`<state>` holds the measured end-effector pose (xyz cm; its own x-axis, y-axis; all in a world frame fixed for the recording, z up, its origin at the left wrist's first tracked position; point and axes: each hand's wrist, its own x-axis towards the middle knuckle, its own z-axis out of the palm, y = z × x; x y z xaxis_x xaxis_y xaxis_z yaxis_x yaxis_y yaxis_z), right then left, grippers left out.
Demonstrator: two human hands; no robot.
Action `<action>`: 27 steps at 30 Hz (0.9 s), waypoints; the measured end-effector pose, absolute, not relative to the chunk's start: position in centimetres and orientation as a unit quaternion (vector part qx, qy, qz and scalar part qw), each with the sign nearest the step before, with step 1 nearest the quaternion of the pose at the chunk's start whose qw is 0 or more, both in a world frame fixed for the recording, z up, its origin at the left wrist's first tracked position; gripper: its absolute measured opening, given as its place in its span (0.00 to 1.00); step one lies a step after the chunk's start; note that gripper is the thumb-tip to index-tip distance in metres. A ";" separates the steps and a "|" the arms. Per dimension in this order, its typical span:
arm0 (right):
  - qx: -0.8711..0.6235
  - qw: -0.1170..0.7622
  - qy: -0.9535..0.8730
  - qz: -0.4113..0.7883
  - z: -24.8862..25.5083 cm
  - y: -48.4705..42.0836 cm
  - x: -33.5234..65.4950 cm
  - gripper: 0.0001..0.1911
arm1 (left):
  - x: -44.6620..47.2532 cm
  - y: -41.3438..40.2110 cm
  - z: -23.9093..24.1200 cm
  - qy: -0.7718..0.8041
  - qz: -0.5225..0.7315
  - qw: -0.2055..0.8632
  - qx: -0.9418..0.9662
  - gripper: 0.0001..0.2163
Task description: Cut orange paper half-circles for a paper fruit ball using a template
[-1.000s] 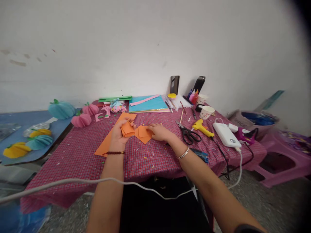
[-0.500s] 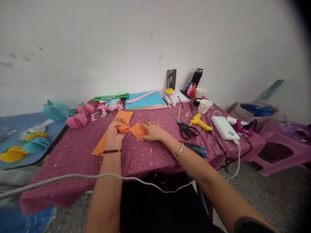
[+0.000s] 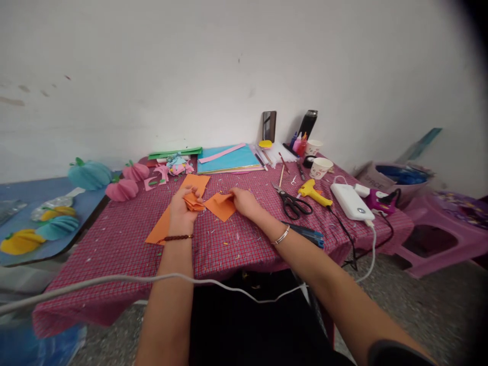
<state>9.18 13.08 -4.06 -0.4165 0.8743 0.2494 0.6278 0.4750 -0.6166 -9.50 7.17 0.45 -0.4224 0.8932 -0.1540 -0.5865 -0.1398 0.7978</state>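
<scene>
Folded pieces of orange paper (image 3: 194, 202) are bunched in my left hand (image 3: 182, 207), whose fingers curl round them. My right hand (image 3: 244, 203) pinches the far right corner of an orange paper square (image 3: 220, 207), which lies over the tablecloth just right of the left hand. Under and behind my left hand, a larger orange sheet (image 3: 158, 229) rests on the table. To the right of my right hand are black-handled scissors (image 3: 293, 203) and a yellow glue gun (image 3: 314, 193).
Pink paper pumpkins (image 3: 122, 189) and a blue paper pumpkin (image 3: 89, 174) stand at the left. A white power bank (image 3: 351, 202) and paper cups (image 3: 321, 168) are at the right. Blue paper sheets (image 3: 224, 158) lie at the back. A white cable (image 3: 171, 275) crosses in front.
My right hand has gone from lying over the orange square to pinching its corner. More of the square shows now. The left hand keeps its bundle of orange paper.
</scene>
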 end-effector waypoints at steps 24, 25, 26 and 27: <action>-0.260 0.436 -0.493 0.706 -1.7 12.3 9.9 0.19 | -5.7 7.5 -0.6 0.505 0.648 0.330 0.465 0.21; -0.259 0.442 -0.489 0.706 -1.7 12.3 9.8 0.20 | -5.7 7.4 -0.6 0.512 0.643 0.310 0.477 0.19; -0.258 0.449 -0.486 0.704 -1.7 12.3 9.8 0.20 | -5.7 7.4 -0.5 0.520 0.636 0.283 0.495 0.17; -0.257 0.456 -0.484 0.701 -1.7 12.3 9.7 0.21 | -5.6 7.3 -0.5 0.526 0.627 0.258 0.513 0.15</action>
